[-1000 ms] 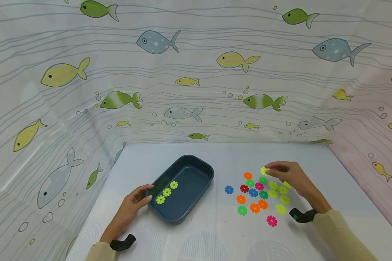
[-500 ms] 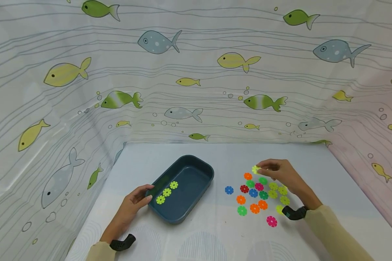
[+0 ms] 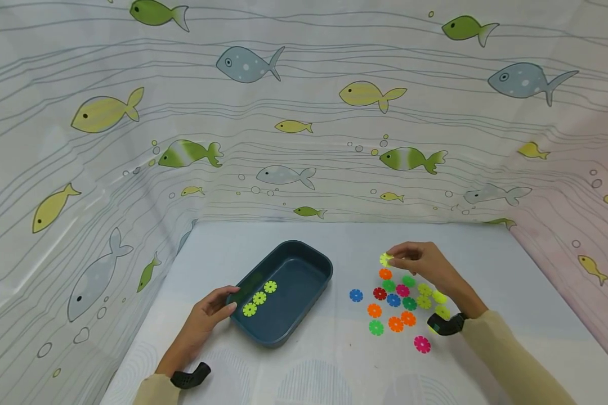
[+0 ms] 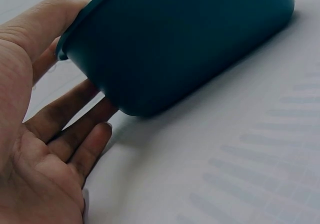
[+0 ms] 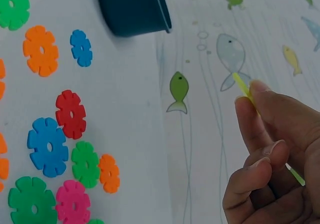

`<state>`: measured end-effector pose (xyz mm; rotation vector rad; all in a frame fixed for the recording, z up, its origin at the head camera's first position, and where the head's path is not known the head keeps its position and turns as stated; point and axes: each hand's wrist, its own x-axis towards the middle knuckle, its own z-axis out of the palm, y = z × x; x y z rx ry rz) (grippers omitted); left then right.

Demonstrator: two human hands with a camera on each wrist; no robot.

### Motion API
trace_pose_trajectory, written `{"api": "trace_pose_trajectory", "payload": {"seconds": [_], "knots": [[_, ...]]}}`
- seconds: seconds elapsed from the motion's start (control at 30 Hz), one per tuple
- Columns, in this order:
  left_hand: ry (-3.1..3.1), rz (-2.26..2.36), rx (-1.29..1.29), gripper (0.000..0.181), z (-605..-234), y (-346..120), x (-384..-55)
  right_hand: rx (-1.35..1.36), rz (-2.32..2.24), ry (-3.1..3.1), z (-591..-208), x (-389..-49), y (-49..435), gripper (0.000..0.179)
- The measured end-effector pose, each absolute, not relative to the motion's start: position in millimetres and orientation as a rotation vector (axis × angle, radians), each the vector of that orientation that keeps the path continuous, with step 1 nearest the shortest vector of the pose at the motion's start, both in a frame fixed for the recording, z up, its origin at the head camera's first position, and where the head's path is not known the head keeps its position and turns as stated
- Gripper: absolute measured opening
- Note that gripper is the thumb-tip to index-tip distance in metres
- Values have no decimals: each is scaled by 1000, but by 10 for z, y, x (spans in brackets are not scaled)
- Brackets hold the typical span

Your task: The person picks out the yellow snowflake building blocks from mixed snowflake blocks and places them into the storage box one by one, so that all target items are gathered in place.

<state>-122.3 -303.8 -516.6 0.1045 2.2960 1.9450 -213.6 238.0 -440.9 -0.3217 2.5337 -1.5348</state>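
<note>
In the head view a dark blue plastic tub [image 3: 276, 341] stands at a slant left of centre, with three yellow-green flower-shaped discs [image 3: 260, 298] in a row inside. My left hand [image 3: 205, 315] grips its near left end: in the left wrist view the thumb [image 4: 55, 17] lies at the rim and the other fingers reach the outer wall and underside. My right hand [image 3: 425, 264] pinches another yellow disc [image 3: 384, 259] between thumb and forefinger, above the far side of the loose discs. Edge-on, that disc is a thin strip in the right wrist view.
Several loose notched discs lie right of the tub, among them a blue disc [image 3: 356, 295], a dark red disc [image 3: 380, 293], orange, green and yellow ones, and a pink disc [image 3: 422, 344] nearest me. A fish-printed sheet [image 3: 334, 169] rises behind the white table [image 3: 324, 371].
My right hand has moved left and slightly away from me with the yellow disc, over the far edge of the loose discs. The left hand and tub have stayed still.
</note>
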Motion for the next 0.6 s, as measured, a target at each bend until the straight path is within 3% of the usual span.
{"api": "trace_pose_trajectory", "payload": {"seconds": [0.6], "knots": [[2310,1933,104,49,-5148,-3018,-1224,-461,-1509,2465,-4357,-2310,2033,31]]}}
